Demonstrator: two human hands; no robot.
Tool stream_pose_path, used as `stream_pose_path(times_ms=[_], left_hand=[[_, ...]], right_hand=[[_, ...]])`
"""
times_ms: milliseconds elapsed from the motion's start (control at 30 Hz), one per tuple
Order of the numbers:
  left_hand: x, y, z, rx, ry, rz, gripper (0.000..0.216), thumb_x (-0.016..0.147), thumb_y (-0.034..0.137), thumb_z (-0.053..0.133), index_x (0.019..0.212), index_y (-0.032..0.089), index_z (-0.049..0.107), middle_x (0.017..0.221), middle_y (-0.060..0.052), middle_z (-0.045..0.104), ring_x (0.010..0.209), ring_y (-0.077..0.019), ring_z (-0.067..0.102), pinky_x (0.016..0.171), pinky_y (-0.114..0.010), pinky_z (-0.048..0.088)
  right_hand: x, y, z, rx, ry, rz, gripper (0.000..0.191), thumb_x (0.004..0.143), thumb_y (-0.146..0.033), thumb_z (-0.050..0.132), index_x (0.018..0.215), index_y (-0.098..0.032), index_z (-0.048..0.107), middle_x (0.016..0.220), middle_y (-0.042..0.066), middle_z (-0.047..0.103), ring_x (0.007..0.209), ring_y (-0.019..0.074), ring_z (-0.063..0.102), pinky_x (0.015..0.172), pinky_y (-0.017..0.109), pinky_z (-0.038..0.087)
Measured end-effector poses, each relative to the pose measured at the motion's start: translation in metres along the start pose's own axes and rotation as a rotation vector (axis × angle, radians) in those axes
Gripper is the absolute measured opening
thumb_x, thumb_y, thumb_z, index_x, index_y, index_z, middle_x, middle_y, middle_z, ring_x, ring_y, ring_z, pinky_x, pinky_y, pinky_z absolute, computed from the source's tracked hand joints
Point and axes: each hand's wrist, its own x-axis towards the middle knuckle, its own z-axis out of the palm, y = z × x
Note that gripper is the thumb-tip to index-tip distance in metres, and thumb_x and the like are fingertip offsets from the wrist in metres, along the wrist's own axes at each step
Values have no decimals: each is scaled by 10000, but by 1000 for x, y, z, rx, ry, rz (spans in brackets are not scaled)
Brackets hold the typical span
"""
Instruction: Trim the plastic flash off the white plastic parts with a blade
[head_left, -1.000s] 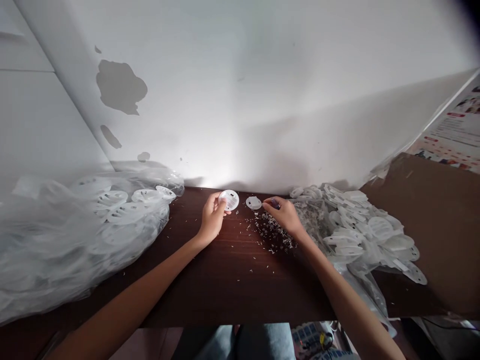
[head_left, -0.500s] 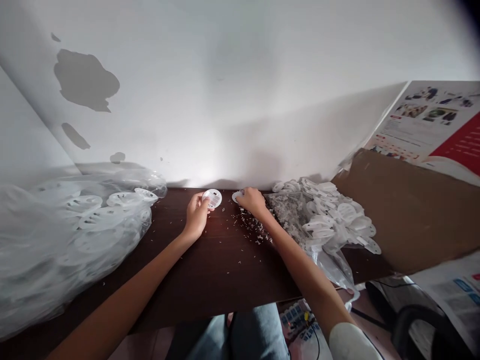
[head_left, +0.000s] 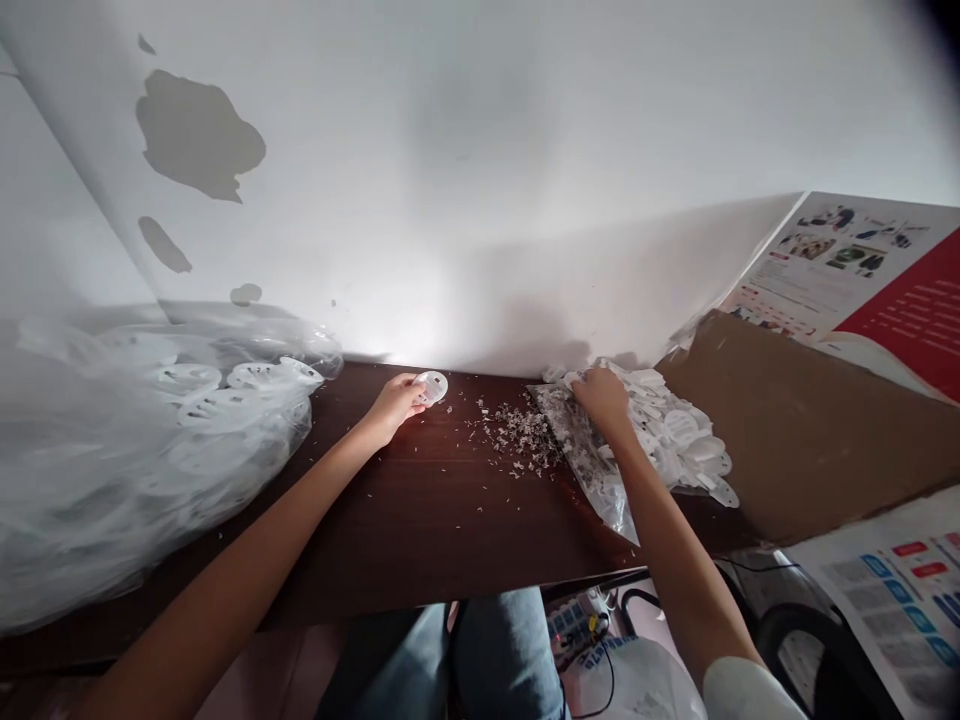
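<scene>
My left hand holds a small round white plastic disc just above the dark wooden table, near the wall. My right hand reaches to the right into a heap of white plastic discs lying on a clear plastic bag; its fingers rest on the top pieces, and whether they grip one is hidden. Between the two hands lies a scatter of small plastic shavings.
A large clear plastic bag of bigger white discs fills the table's left side. A brown cardboard panel stands at the right, with printed sheets behind it. My knees in jeans show below the table edge.
My right hand has left the small disc by the shavings and moved right onto the heap of discs. The left hand keeps its disc, lower toward the table. The view shifted slightly.
</scene>
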Motion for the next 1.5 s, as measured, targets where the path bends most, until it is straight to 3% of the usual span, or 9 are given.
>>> stream_pose_path(times_ms=[167, 400, 533, 733, 867, 1167, 1267, 1367, 1500], left_hand=[[-14, 9, 6, -349, -154, 116, 96, 870, 159, 748, 946, 155, 690, 1009, -95, 737, 865, -171, 701, 844, -324, 570], [-12, 36, 20, -871, -77, 102, 99, 951, 100, 640, 896, 179, 616, 853, -30, 657, 761, -107, 640, 807, -237, 558], [-10, 50, 31, -920, 6, 79, 137, 978, 95, 583, 878, 189, 595, 842, -34, 653, 749, -103, 625, 768, -223, 540], [-23, 48, 39, -583, 88, 211, 126, 878, 156, 696, 872, 202, 579, 751, 5, 621, 696, -116, 611, 691, -235, 505], [-27, 31, 39, -460, 41, 244, 153, 824, 173, 721, 880, 205, 583, 798, 2, 648, 731, -132, 633, 675, -255, 482], [-19, 15, 19, -199, 84, 290, 208, 808, 305, 772, 956, 233, 644, 985, -26, 701, 900, -184, 660, 782, -306, 491], [-46, 16, 5, -47, 36, 374, 284, 805, 370, 824, 1030, 238, 713, 1008, -42, 700, 891, -183, 638, 752, -292, 485], [-95, 5, -12, -54, -179, 218, 256, 851, 429, 807, 1014, 244, 737, 902, -40, 674, 787, -175, 598, 712, -304, 484], [-147, -18, -32, 2, -215, 65, 173, 899, 409, 780, 993, 266, 754, 875, -37, 653, 782, -173, 578, 730, -309, 499]], right_hand=[[-50, -63, -11, 153, 238, -279, 425, 1052, -425, 480, 1259, -150, 729, 1245, 193, 684, 949, 276, 712, 800, 345, 516], [-186, -189, 12, 125, -76, -1268, 465, 1128, -324, 356, 996, -129, 757, 934, 138, 742, 756, 210, 689, 628, 306, 457], [-201, -215, 20, 145, -27, -1481, 255, 1052, -225, 526, 1055, -109, 753, 1034, 150, 762, 924, 251, 690, 769, 368, 521], [-122, -177, -1, 161, -36, -1437, 176, 1021, -216, 583, 1057, -158, 746, 1139, 126, 760, 1169, 277, 641, 1114, 497, 434], [-81, -145, -5, 203, 40, -1178, 243, 1053, -227, 519, 1183, -147, 707, 1246, 158, 715, 1144, 287, 648, 995, 435, 485], [-70, -104, 3, 386, 40, -896, 411, 1065, -271, 428, 1421, -177, 611, 1209, 133, 698, 765, 204, 651, 684, 330, 457], [-50, -82, 7, 550, 31, -740, 404, 1075, -327, 426, 1346, -134, 653, 1200, 163, 699, 785, 209, 644, 719, 347, 481], [-36, -60, 14, 666, 30, -663, 356, 1028, -354, 524, 1229, -125, 707, 1108, 151, 729, 870, 236, 659, 796, 368, 504], [-34, -38, 21, 791, -38, -564, 308, 959, -411, 622, 1097, -169, 752, 1039, 106, 773, 872, 236, 662, 812, 372, 512]])
